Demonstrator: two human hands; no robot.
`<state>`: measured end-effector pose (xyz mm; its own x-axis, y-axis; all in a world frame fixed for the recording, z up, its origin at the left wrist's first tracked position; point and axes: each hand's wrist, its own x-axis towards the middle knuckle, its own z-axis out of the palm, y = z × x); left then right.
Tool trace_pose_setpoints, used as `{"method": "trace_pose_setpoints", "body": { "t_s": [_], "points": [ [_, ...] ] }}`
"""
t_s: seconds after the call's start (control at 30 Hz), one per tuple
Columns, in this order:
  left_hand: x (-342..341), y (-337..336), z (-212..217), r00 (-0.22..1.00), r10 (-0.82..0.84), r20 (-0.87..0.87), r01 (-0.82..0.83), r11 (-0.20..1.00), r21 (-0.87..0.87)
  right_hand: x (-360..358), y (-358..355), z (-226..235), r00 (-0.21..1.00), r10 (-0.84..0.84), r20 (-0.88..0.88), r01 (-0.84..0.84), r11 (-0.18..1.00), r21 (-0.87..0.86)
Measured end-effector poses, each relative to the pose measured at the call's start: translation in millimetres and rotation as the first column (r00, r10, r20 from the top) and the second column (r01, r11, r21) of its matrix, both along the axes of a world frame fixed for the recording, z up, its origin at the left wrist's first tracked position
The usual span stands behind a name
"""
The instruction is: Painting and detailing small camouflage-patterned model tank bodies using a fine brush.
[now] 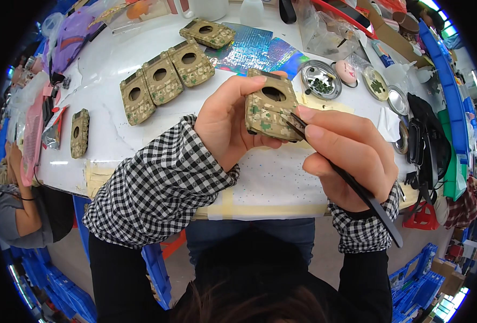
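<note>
My left hand (230,116) grips a camouflage-patterned toy tank hull (268,110) with a round hole in its top, held up above the table. My right hand (357,156) is closed on black tweezers (361,189), whose tips reach the hull's face near its lower right corner. Whether the tips pinch a small piece is too fine to tell. Beyond my left wrist, three similar hulls (159,79) stand in a row, and another hull (207,33) lies farther back. A smaller-looking hull (79,133) sits alone at the far left.
A round metal tin (332,92) with small dark green pieces sits right of the hull, near a pink egg-shaped object (346,71) and a dish of green bits (376,84). Shiny holographic sheets (247,49) lie behind. Black bag (431,134) at right; another person's arm (26,210) at left.
</note>
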<state>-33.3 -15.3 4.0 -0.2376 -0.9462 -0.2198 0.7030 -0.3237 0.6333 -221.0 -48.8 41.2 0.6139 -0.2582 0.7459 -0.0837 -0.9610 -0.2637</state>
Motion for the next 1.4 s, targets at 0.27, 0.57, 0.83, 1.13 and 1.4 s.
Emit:
{"method": "trace_pose_setpoints", "body": {
  "t_s": [0.27, 0.57, 0.83, 1.13, 1.4],
  "points": [
    [2.8, 0.1, -3.6, 1.0, -0.011, -0.008, 0.01, 1.0, -0.015, -5.1, -0.2, -1.6, 0.996, -0.04, 0.084, 0.045, 0.997, -0.057],
    [-0.3, -1.9, 1.3, 0.999, 0.035, -0.004, -0.035, 0.999, 0.008, -24.4, -21.8, -4.2, 0.908, -0.36, 0.212, 0.318, 0.925, 0.209],
    [-1.0, -1.1, 3.5, 0.997, 0.062, 0.04, -0.063, 0.997, 0.04, -26.2, -29.8, -9.6, 0.94, -0.325, -0.106, 0.336, 0.937, 0.101],
    [-1.5, -1.6, 3.9, 0.997, 0.045, 0.06, -0.047, 0.998, 0.04, -20.0, -26.4, -16.7, 0.934, -0.324, -0.148, 0.327, 0.945, -0.006],
    [-2.0, -1.1, 5.2, 0.998, 0.033, 0.047, -0.035, 0.998, 0.051, -22.6, -11.0, -5.0, 0.921, -0.349, 0.172, 0.313, 0.927, 0.205]
  ]
}}
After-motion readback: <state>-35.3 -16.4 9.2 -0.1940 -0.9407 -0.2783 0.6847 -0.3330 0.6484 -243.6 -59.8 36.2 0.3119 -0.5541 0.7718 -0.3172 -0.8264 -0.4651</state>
